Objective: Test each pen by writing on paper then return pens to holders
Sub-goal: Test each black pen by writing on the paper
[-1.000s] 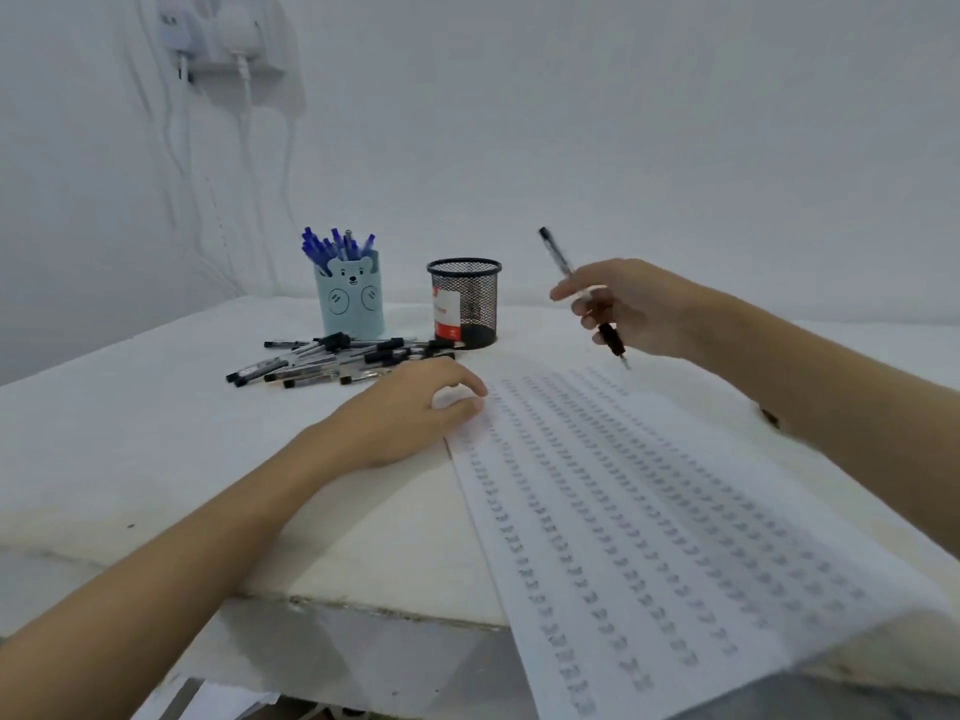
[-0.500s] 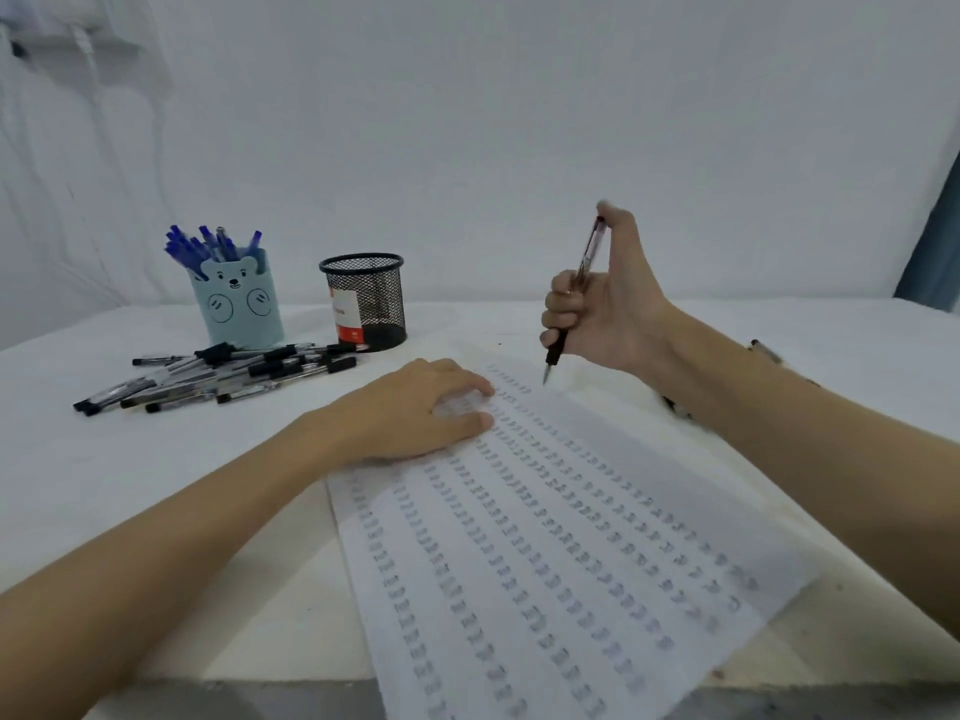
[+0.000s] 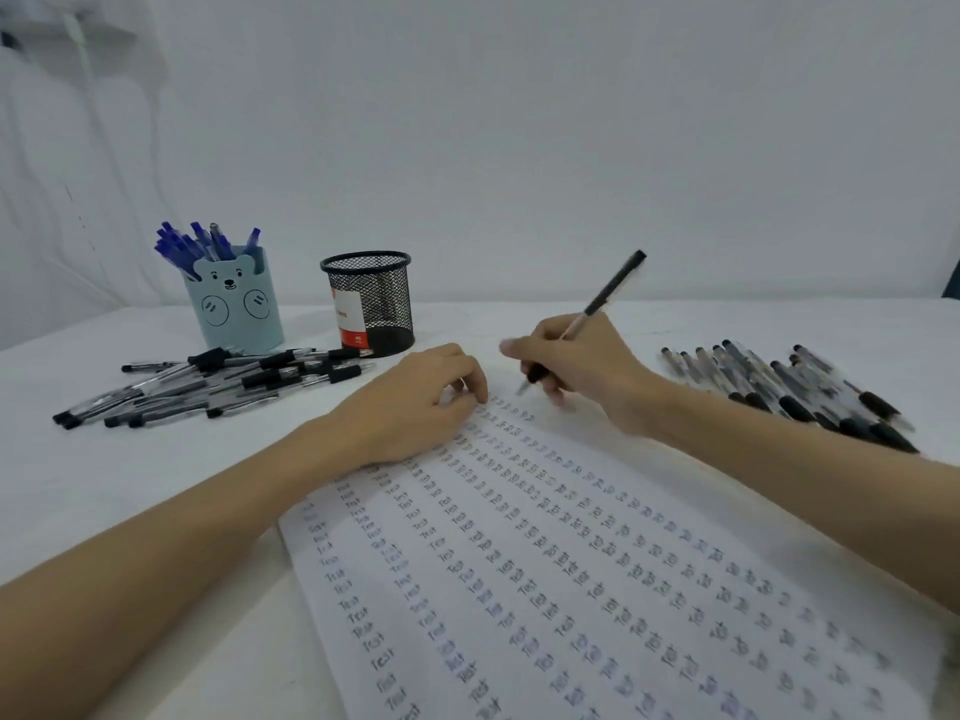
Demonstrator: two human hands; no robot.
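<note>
A long white paper sheet (image 3: 597, 589) covered in rows of small written words lies across the table. My left hand (image 3: 415, 402) rests on its far left corner, fingers loosely bent, holding nothing. My right hand (image 3: 576, 363) grips a black pen (image 3: 608, 291) in a writing hold, its tip just above the sheet's far end. A pale blue bear-faced holder (image 3: 236, 304) stands at the back left, full of blue pens (image 3: 200, 244). Beside it stands a black mesh holder (image 3: 371, 304); I see no pens in it.
A heap of black pens (image 3: 208, 384) lies on the white table (image 3: 130, 485) in front of the holders. A second heap of black pens (image 3: 795, 392) lies to the right of my right hand. A white wall stands behind.
My right hand turned the pen from an upright fist hold into a writing hold and lowered its tip to the sheet. The view swung right, showing the right heap of pens.
</note>
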